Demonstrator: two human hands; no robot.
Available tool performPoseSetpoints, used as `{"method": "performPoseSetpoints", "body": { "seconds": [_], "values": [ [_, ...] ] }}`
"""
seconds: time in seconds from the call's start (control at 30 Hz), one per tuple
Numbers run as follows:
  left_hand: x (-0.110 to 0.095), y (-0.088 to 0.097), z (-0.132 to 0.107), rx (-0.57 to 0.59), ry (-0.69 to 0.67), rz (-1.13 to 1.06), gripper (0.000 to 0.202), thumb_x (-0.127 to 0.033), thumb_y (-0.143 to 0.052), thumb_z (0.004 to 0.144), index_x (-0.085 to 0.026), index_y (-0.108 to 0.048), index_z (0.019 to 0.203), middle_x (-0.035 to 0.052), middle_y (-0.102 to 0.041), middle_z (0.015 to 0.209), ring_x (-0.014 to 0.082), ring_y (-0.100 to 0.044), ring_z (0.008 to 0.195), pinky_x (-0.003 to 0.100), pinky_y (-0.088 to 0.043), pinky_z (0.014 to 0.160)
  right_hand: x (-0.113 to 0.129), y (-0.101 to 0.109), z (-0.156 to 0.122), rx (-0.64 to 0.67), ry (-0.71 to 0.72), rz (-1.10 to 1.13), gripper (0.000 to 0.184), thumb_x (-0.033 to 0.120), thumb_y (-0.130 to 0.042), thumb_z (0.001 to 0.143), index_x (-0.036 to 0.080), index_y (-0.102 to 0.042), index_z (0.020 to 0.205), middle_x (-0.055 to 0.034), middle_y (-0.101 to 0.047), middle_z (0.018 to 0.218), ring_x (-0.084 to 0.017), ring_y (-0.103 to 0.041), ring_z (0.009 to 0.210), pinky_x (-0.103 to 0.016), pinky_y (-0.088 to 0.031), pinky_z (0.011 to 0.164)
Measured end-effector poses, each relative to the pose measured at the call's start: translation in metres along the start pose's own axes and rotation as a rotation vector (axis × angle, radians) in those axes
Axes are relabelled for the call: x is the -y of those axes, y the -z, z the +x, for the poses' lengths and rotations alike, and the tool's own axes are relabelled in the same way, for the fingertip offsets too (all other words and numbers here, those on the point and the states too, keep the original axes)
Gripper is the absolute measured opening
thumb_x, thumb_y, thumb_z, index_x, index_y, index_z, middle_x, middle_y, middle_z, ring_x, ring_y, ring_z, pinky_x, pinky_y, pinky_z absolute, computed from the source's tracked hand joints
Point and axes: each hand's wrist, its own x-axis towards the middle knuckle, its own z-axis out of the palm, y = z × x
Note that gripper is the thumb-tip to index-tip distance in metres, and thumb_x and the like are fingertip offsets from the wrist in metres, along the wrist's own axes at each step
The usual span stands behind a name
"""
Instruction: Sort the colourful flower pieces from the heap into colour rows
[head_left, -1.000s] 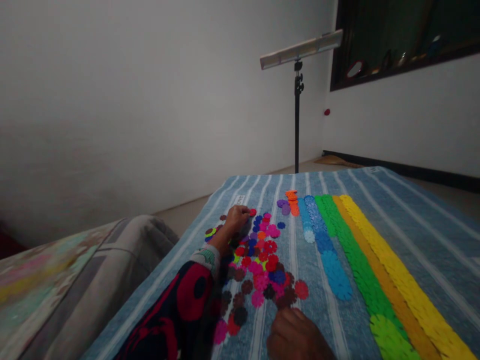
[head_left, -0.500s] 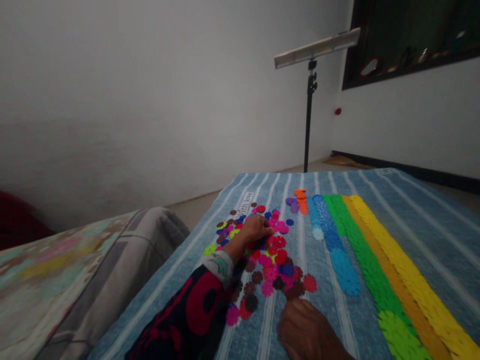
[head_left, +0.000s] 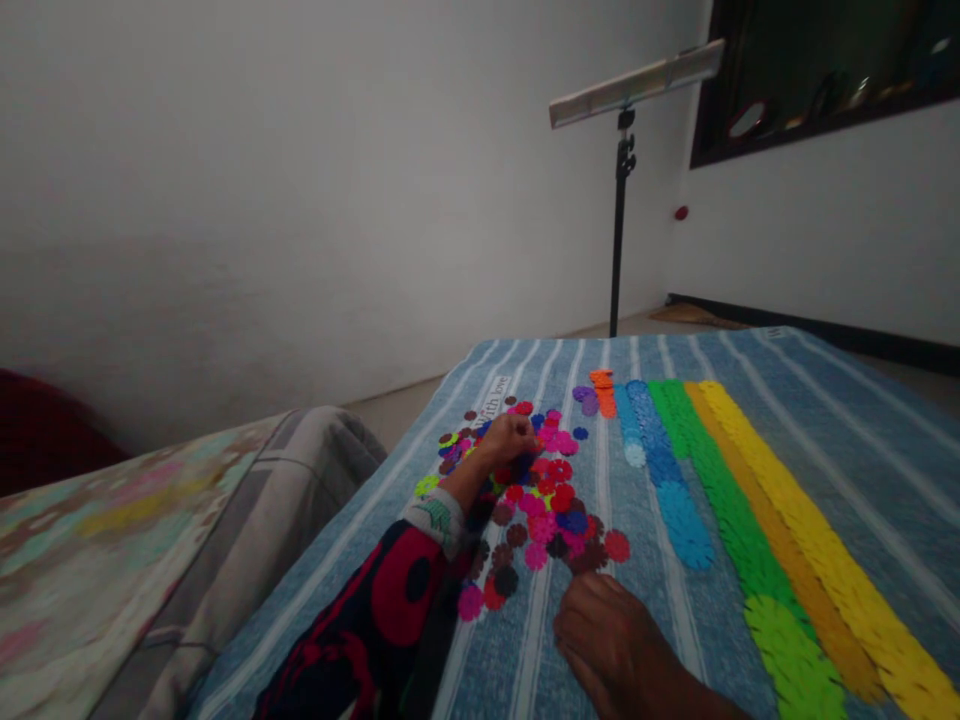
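A loose scatter of small flower-shaped plastic discs [head_left: 540, 500] in red, pink, blue, brown and lime lies on a blue striped towel [head_left: 847, 410]. My left hand [head_left: 508, 438], in a red and black patterned sleeve, reaches into the far part of the scatter with its fingers curled down on the discs; what they grip is hidden. My right hand [head_left: 611, 635] rests on the towel just below the scatter, fingers bent loosely, near a brown disc [head_left: 589, 558]. Sorted rows run to the right: orange [head_left: 602, 392], blue [head_left: 664, 475], green [head_left: 720, 490], amber [head_left: 780, 540], yellow [head_left: 817, 530].
A few purple discs [head_left: 586, 399] sit beside the orange row. A light bar on a black stand [head_left: 619, 230] rises behind the towel. A grey cushion and patterned cloth [head_left: 225, 540] lie to the left. White walls and a dark window frame [head_left: 825, 90] close the back.
My left hand shifted from the scatter's far left edge to the right, into the red and pink discs. The view has swung slightly, and my right hand has stayed put.
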Motion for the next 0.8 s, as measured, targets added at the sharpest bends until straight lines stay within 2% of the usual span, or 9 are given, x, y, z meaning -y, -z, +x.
{"method": "performPoseSetpoints", "body": {
  "seconds": [0.17,0.4,0.53,0.67,0.8],
  "values": [
    [0.007,0.015,-0.02,0.013,0.066,-0.143,0.019,-0.028,-0.07,0.06,-0.014,-0.058,0.06,-0.0048,-0.051,0.052,0.0065,-0.042,0.049,0.02,-0.032,0.049,0.004,0.006,0.002,0.008,-0.007,0.019,0.017,0.005,-0.048,0.081,0.02,-0.046,0.073,-0.0011,-0.052,0.073,-0.016,-0.046,0.069,-0.03,-0.029,0.061],
    [0.012,0.019,-0.051,0.069,0.08,-0.185,0.017,-0.029,-0.068,0.062,-0.014,-0.059,0.062,-0.0032,-0.056,0.055,0.0089,-0.049,0.053,0.021,-0.038,0.053,0.005,0.007,0.004,-0.004,-0.008,-0.001,0.02,0.004,-0.047,0.083,0.02,-0.045,0.072,-0.0008,-0.052,0.072,-0.016,-0.045,0.069,-0.03,-0.029,0.062],
    [0.015,0.021,-0.06,0.023,0.083,-0.158,0.013,-0.025,-0.068,0.06,-0.015,-0.059,0.061,-0.0029,-0.057,0.056,0.0086,-0.049,0.055,0.02,-0.038,0.054,0.006,0.007,0.003,0.015,-0.017,0.011,0.019,0.005,-0.046,0.085,0.019,-0.047,0.073,-0.0015,-0.053,0.073,-0.017,-0.046,0.071,-0.03,-0.03,0.063],
    [0.012,0.014,-0.052,-0.007,0.095,-0.153,0.01,-0.024,-0.064,0.062,-0.014,-0.062,0.065,-0.0016,-0.059,0.058,0.0099,-0.05,0.055,0.021,-0.04,0.054,0.006,0.007,0.003,0.016,-0.013,0.012,0.018,0.004,-0.047,0.083,0.019,-0.047,0.073,-0.0012,-0.053,0.073,-0.016,-0.046,0.07,-0.03,-0.03,0.063],
    [-0.001,-0.015,-0.019,-0.022,-0.02,-0.131,0.008,-0.018,-0.061,0.062,-0.013,-0.065,0.067,0.0003,-0.06,0.061,0.0102,-0.05,0.056,0.021,-0.039,0.054,0.001,0.001,0.002,-0.009,0.009,-0.019,0.016,0.006,-0.05,0.081,0.02,-0.047,0.072,-0.0008,-0.053,0.072,-0.016,-0.047,0.069,-0.03,-0.029,0.061]
  ]
}}
